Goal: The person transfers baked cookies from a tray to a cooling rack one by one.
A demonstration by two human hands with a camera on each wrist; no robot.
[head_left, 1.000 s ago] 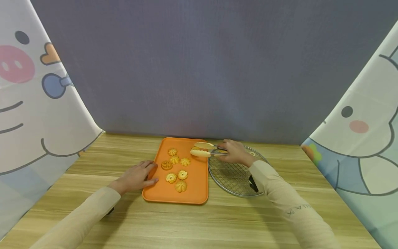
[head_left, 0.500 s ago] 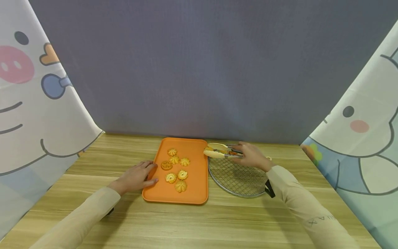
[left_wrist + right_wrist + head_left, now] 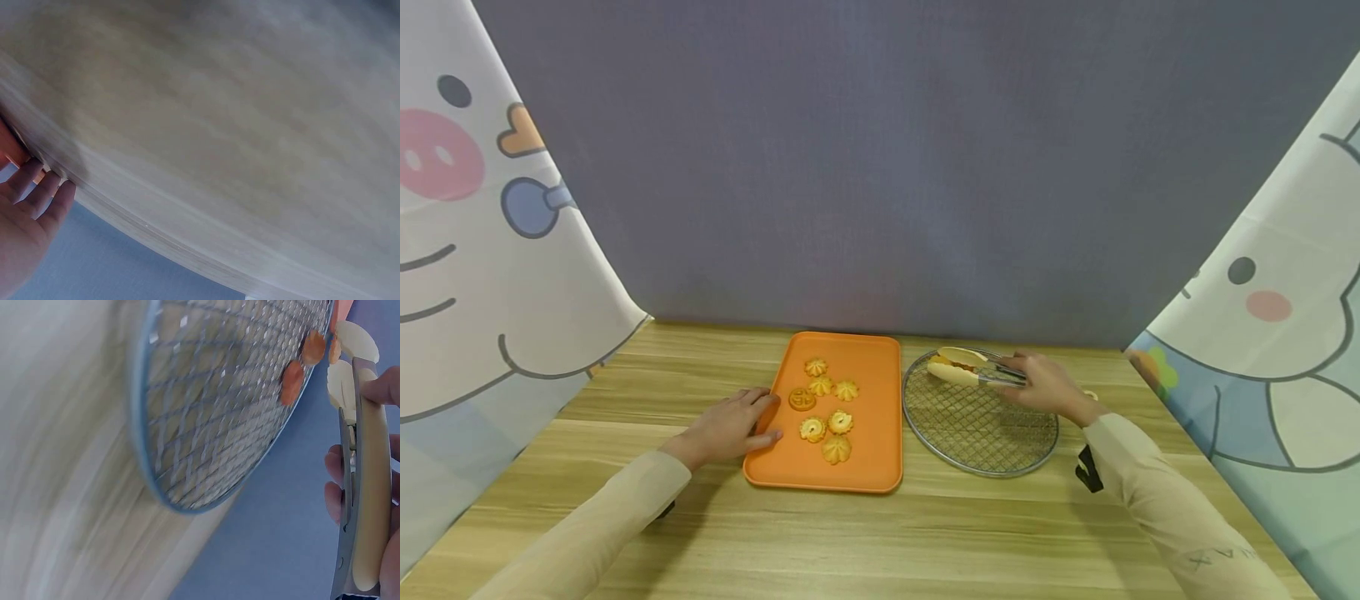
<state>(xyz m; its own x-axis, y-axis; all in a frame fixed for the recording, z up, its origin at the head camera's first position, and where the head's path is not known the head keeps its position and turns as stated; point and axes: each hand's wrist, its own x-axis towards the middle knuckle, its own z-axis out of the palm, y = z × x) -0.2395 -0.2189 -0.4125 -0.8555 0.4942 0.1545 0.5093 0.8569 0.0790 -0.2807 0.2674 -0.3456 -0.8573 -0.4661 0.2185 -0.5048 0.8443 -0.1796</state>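
My right hand (image 3: 1043,385) grips a pair of tongs (image 3: 955,375) with cream tips and metal arms, above the back of a round wire rack (image 3: 981,425). A small orange-yellow cookie (image 3: 335,350) sits between the tong tips. Below the tongs, a brown cookie (image 3: 292,381) and another cookie (image 3: 314,347) lie on the rack. My left hand (image 3: 730,427) rests on the left rim of an orange tray (image 3: 868,450), fingers extended, thumb over the edge. Several cookies lie on the tray, among them a flower-shaped cookie (image 3: 836,449) and a round brown cookie (image 3: 802,398).
Tray and rack stand side by side on a wood-grain table (image 3: 850,542). A grey-blue partition (image 3: 880,167) rises behind them. Cartoon-printed cloths hang left and right. A small ring (image 3: 1092,395) shows at the rack's right, near my right wrist.
My right hand has moved right with the tongs and the cookie, from over the tray's right edge to over the rack. The left hand and tray have stayed still.
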